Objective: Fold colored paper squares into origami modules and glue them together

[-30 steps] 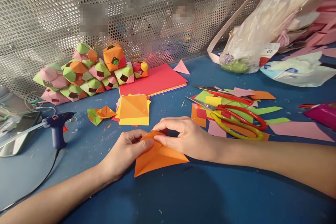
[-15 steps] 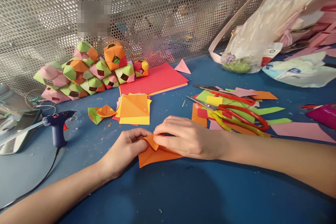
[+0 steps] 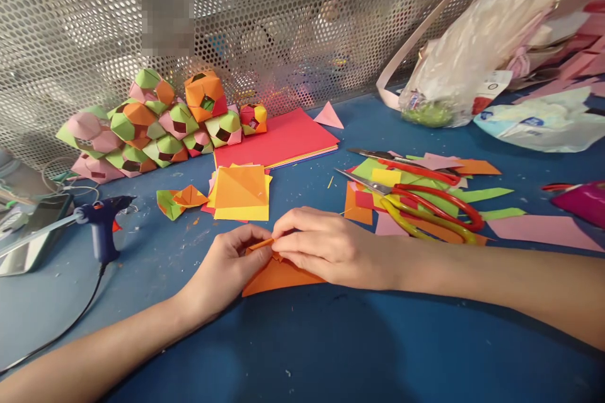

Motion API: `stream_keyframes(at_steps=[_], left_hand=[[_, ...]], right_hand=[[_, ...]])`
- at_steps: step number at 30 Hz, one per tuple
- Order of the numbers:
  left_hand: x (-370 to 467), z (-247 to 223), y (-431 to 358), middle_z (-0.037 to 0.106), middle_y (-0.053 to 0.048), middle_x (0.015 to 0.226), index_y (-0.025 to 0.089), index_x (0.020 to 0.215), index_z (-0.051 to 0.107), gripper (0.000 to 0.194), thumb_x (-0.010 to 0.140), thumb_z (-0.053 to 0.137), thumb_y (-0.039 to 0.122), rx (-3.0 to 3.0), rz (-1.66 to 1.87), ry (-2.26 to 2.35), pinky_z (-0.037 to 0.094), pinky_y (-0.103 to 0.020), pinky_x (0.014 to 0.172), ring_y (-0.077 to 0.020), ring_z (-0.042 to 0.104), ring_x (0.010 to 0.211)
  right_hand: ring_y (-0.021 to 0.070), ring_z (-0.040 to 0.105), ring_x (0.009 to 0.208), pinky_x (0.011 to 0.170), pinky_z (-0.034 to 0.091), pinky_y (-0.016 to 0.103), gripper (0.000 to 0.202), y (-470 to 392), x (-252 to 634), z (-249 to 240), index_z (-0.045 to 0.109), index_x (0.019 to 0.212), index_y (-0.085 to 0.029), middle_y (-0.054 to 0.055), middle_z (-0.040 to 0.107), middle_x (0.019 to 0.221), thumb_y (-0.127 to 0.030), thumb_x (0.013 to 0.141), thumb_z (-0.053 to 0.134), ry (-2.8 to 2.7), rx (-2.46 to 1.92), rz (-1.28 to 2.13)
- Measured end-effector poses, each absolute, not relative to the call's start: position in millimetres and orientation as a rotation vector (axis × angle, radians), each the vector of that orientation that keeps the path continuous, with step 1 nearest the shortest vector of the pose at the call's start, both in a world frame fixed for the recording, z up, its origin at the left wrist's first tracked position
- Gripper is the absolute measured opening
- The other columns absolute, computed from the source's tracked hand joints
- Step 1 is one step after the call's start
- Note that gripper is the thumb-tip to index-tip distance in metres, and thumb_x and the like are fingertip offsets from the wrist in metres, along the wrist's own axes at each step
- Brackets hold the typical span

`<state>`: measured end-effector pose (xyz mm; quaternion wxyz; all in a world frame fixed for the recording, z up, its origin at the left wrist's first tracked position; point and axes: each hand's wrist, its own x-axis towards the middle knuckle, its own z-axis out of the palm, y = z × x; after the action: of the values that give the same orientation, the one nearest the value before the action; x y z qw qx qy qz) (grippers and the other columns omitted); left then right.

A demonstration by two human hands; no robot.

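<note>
An orange sheet of paper lies on the blue table, partly folded along its far edge. My left hand is closed on that far edge, its thumb pressing down on the fold. From the other side my right hand pinches the same fold, fingertips touching those of the left. The right hand hides much of the sheet. Just beyond the hands lies a stack of orange and yellow paper squares. A small green and orange folded paper piece is to its left.
Folded paper balls are piled at the back left beside red paper sheets. A blue glue gun stands on the left with its cord. Scissors rest on paper scraps at right. Behind is a perforated metal panel.
The flap at the far edge of the orange sheet, which stood out toward me, is now folded down tighter under my fingers. My hands have barely shifted.
</note>
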<state>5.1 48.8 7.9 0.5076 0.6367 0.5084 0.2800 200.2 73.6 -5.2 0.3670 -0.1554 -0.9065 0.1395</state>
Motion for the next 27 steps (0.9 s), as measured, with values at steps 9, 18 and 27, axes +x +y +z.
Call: stream_keyframes(at_steps=[9, 18, 27], left_hand=[[9, 10, 48, 0.070, -0.003, 0.092, 0.017, 0.093, 0.068, 0.019, 0.083, 0.056, 0.027, 1.690, 0.731, 1.284, 0.046, -0.024, 0.077, -0.0165, 0.061, 0.084], [3, 8, 51, 0.066, -0.004, 0.113, 0.020, 0.109, 0.066, 0.033, 0.090, 0.045, 0.035, 1.690, 0.703, 1.221, 0.043, -0.030, 0.092, -0.0219, 0.058, 0.105], [0, 1, 52, 0.063, -0.003, 0.120, 0.021, 0.119, 0.061, 0.034, 0.092, 0.043, 0.033, 1.784, 0.716, 1.208, 0.039, -0.028, 0.096, -0.0197, 0.055, 0.110]], right_hand=[[0.0110, 0.058, 0.072, 0.066, 0.048, 0.022, 0.005, 74, 193, -9, 0.058, 0.085, -0.016, 0.002, 0.061, 0.081, -0.013, 0.081, 0.059, -2.089, -0.809, 0.714], [0.0118, 0.058, 0.073, 0.066, 0.048, 0.025, 0.008, 82, 195, -22, 0.064, 0.089, -0.015, 0.004, 0.062, 0.083, -0.016, 0.084, 0.057, -2.060, -0.725, 0.654], [0.0129, 0.060, 0.080, 0.073, 0.052, 0.027, 0.023, 83, 196, -28, 0.065, 0.106, -0.011, 0.008, 0.062, 0.086, -0.016, 0.089, 0.049, -2.042, -0.604, 0.655]])
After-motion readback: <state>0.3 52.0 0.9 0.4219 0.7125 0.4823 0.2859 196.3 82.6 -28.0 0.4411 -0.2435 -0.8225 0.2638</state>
